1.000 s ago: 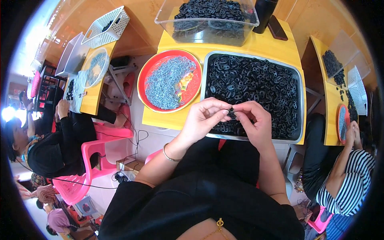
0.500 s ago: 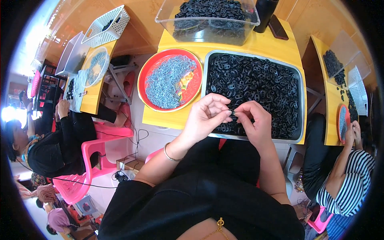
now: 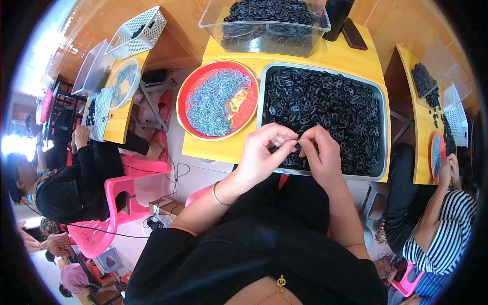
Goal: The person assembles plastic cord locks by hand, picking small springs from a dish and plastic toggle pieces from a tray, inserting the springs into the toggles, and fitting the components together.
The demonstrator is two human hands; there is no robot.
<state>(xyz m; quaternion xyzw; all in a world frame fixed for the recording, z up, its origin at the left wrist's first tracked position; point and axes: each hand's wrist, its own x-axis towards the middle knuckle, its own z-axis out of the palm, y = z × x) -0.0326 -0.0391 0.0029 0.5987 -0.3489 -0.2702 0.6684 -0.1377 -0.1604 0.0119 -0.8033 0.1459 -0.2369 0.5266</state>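
My left hand (image 3: 265, 148) and my right hand (image 3: 321, 153) meet fingertip to fingertip over the near edge of a metal tray (image 3: 385, 147). Both are closed in a pinch, thumb against finger. Whatever lies between the fingertips is too small to make out. Loose black oval pieces with two holes (image 3: 325, 101) fill the tray beneath them. To the left stands a round red dish (image 3: 185, 86) holding a heap of small silvery bent wire pieces (image 3: 211, 104). A patch of its yellow and orange pattern shows at the right.
Behind the tray, a clear plastic bin (image 3: 269, 46) holds more black pieces. A dark cylinder (image 3: 338, 18) and a phone (image 3: 354, 34) are beside it. Co-workers sit at yellow tables on the left (image 3: 118, 129) and right (image 3: 422, 173). A pink chair (image 3: 113, 203) stands at left.
My fingertips have drawn closer together, and the dark bit that showed between them is now hardly visible. The view has shifted very slightly. Tray and dish stay in place.
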